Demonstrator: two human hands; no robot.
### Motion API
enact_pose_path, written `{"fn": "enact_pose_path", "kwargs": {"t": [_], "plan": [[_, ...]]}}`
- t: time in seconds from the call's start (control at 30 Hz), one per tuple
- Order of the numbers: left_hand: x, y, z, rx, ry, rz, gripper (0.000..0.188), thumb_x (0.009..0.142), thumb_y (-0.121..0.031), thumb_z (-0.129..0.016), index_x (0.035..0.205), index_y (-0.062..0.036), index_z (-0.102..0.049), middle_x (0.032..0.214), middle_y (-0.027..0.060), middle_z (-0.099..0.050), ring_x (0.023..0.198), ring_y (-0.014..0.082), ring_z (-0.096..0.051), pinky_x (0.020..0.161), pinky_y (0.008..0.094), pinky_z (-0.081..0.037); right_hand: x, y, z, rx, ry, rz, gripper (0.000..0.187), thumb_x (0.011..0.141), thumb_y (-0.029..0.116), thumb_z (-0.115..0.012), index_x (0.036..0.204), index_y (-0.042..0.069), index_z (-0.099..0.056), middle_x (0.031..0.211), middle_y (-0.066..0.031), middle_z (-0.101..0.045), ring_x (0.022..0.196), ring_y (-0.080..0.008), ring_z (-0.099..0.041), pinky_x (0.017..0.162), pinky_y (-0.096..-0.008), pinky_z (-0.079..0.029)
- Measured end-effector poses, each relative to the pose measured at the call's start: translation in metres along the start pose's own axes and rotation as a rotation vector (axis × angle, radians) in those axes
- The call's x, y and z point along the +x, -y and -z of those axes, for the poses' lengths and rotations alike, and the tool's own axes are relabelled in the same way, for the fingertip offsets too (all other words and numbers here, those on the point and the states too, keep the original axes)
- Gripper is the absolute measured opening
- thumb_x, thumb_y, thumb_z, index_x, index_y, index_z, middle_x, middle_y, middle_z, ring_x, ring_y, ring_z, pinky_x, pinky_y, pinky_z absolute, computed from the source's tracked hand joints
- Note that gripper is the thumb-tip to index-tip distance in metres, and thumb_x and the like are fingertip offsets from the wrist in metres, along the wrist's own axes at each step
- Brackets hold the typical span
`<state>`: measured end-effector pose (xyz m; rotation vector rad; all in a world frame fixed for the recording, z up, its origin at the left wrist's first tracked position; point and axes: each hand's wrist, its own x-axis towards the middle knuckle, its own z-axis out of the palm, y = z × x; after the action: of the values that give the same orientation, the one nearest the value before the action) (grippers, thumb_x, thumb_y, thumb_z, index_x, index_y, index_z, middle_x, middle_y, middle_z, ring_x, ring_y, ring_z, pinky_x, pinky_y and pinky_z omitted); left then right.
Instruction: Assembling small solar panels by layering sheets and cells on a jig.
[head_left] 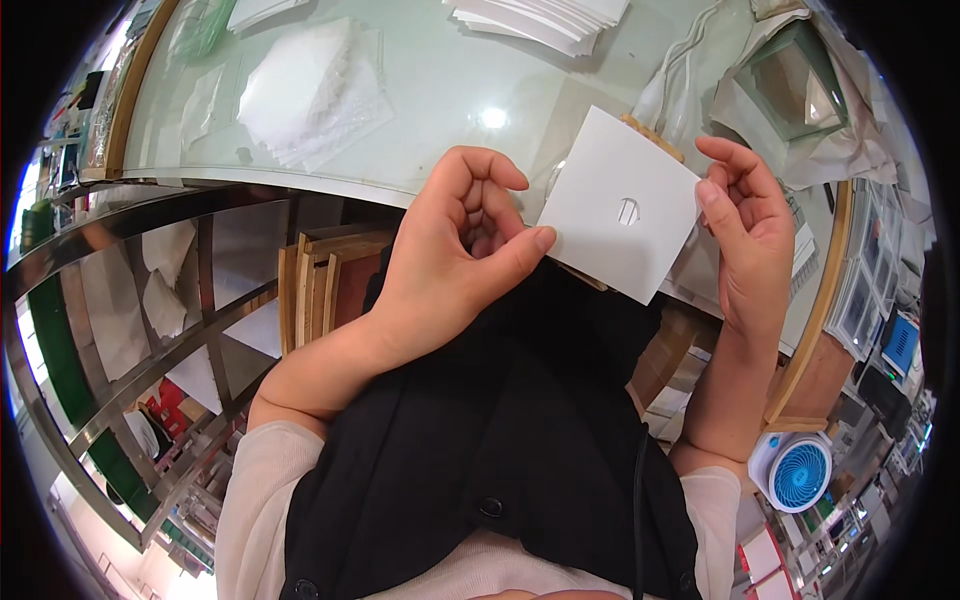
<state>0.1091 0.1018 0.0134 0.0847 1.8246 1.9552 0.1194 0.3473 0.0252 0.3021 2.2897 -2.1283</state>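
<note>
A square white card [610,215] with a small cut-out at its middle lies tilted at the table's near edge. My left hand [455,235] is beside its left corner; the thumb tip meets the card's edge, while the curled fingers stay apart from the thumb. At the opposite corner, my right hand [745,215] has its thumb against the card, with bent fingers behind it and the index finger raised. A tan, wood-like piece [655,138] shows past the card's far edge; most of it is hidden.
White sheets [545,22] are stacked at the far side of the pale table [440,95], with thin translucent sheets [310,95] to the left. A glass block [790,85] in paper stands at right, near white cables [680,60]. Below right is a blue-and-white fan [798,473].
</note>
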Motion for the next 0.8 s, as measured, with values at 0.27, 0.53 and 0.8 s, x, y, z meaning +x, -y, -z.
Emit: {"fn": "enact_pose_path", "kwargs": {"t": [0.27, 0.53, 0.8], "plan": [[0.001, 0.011, 0.001, 0.092, -0.049, -0.092, 0.034, 0.08, 0.001, -0.069, 0.107, -0.0072, -0.051, 0.081, -0.003, -0.05, 0.064, -0.0001, -0.041, 0.053, 0.0166, -0.033, -0.002, -0.008, 0.0, -0.127, -0.007, 0.064, 0.022, 0.088, 0.003, -0.058, 0.11, 0.002, -0.059, 0.091, 0.0027, -0.047, 0.084, -0.0054, -0.046, 0.077, -0.0181, -0.037], [0.008, 0.007, 0.016, 0.699, 0.06, -0.711, 0.027, 0.07, 0.005, -0.071, 0.091, -0.0111, -0.072, 0.091, 0.0024, -0.053, 0.075, 0.0137, -0.052, 0.064, 0.0207, -0.041, 0.002, -0.002, 0.007, -0.575, 0.084, 0.409, 0.021, 0.079, -0.008, -0.055, 0.092, 0.006, -0.063, 0.096, -0.0039, -0.053, 0.085, -0.0157, -0.051, 0.073, -0.025, -0.041], [0.024, 0.01, 0.027, 1.082, 0.072, -1.243, 0.024, 0.07, -0.003, -0.071, 0.093, -0.0089, -0.07, 0.099, 0.0074, -0.063, 0.087, 0.0216, -0.061, 0.068, 0.0309, -0.048, 0.011, -0.008, 0.015, -1.006, 0.1, 0.871, 0.033, 0.071, -0.012, -0.061, 0.096, 0.01, -0.062, 0.12, -0.0112, -0.057, 0.103, -0.0281, -0.054, 0.084, -0.0346, -0.043]]}}
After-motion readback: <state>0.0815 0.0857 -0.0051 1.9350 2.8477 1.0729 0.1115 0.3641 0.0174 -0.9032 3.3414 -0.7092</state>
